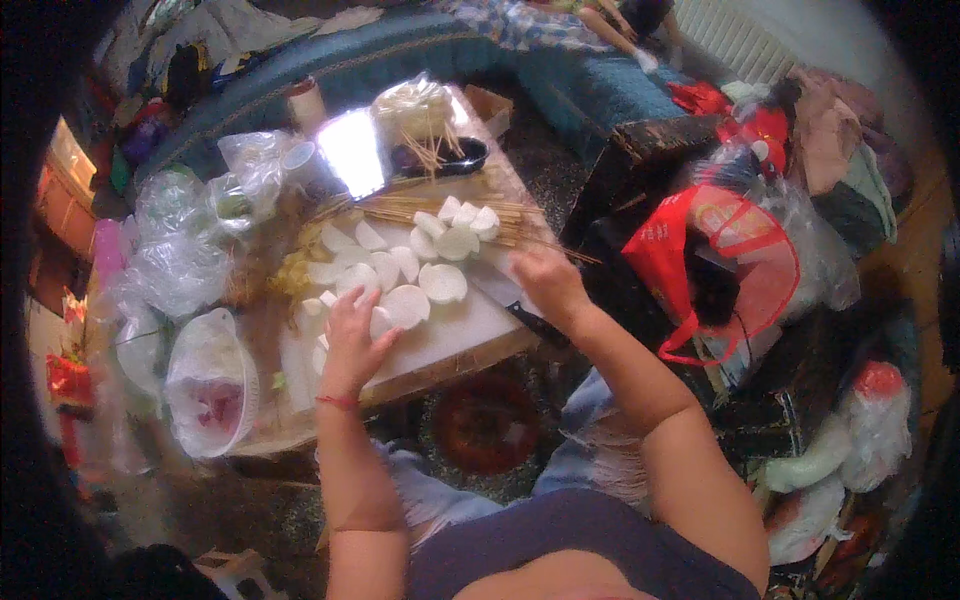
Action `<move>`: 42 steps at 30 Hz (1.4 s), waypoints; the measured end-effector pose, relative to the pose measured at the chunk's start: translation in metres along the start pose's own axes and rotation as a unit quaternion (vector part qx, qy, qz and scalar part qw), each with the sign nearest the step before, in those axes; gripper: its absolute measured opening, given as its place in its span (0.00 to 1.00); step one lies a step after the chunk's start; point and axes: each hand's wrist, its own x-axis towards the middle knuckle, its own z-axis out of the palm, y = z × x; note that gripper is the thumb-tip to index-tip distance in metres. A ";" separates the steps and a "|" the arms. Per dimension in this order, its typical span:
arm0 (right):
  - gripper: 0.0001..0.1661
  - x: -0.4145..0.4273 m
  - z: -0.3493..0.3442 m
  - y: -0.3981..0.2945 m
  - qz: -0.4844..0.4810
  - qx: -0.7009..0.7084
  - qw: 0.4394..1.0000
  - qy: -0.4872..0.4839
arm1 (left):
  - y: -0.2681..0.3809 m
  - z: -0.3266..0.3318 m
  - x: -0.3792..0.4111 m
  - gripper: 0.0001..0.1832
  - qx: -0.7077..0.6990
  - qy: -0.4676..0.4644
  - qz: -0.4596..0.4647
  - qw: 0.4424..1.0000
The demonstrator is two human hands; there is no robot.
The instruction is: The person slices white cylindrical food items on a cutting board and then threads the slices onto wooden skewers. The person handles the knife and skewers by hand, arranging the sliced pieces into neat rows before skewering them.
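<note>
My left hand [354,341] rests at the near left of a spread of white round slices [409,306], which look like radish. Its fingers are apart and touch the slices, with nothing plainly gripped. Curled by the right edge of the white cutting board [450,334], my right hand [551,285] is beside thin wooden skewers [390,204]. Whether it holds one is hidden. Below it lies a knife with a black handle [534,321], its blade on the board. Smaller white pieces [466,216] sit against the skewers, and yellowish scraps [292,270] lie left of the slices.
A white plastic basket [214,382] with reddish pieces stands at the near left, below clear plastic bags [180,262]. Farther back are a dark tray [471,156] with skewers and a bright screen [351,154]. A red bag [660,240] stands at right. Another person's leg [611,34] shows beyond.
</note>
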 end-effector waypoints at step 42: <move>0.13 0.051 0.024 0.045 0.166 0.086 0.981 0.047 | 0.000 -0.003 0.001 0.32 0.002 -0.016 0.001 1.000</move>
